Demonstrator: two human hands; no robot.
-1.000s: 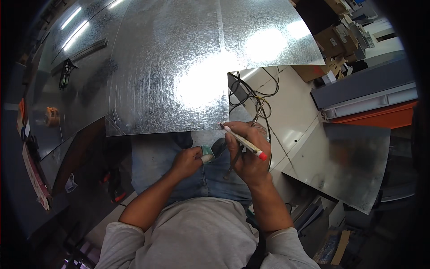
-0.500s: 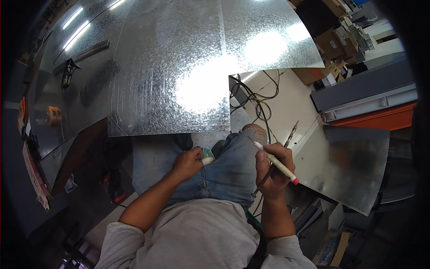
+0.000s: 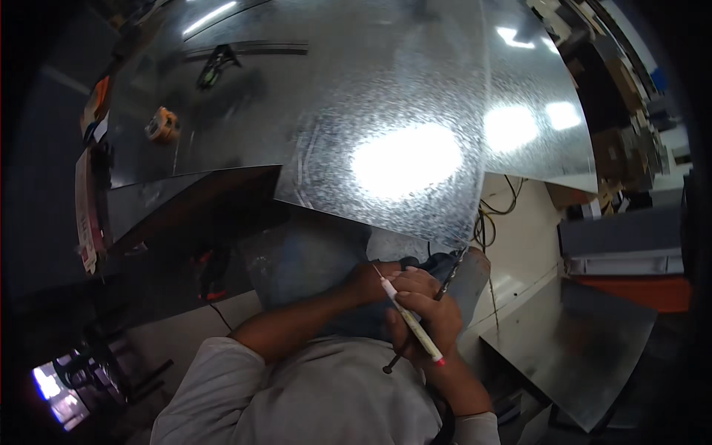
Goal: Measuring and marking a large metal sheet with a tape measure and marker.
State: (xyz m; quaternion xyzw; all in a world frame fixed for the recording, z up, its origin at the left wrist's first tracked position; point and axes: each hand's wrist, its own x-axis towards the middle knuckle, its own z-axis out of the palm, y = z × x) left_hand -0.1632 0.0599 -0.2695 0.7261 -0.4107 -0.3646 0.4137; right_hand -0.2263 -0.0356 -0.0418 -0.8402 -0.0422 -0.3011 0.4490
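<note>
My right hand is closed round a cream pen-shaped tool with a thin pointed metal tip and a red end. In the same grip is a long drill bit, its spiral end pointing up and away and its other end low beside my shirt. My left hand is over my lap, right up against the right one. Its fingers are mostly covered, so what it holds, if anything, does not show. Just beyond both hands is the near edge of a shiny galvanized metal sheet.
An orange tape measure and a dark green-and-black tool lie on the sheet metal at left, near a long metal strip. Black cables run over the floor at right. Another metal sheet leans at lower right.
My left hand has moved right, from my lap to my right hand; the greenish item it held is out of sight. My right hand has come inward and lower. The view has turned left.
</note>
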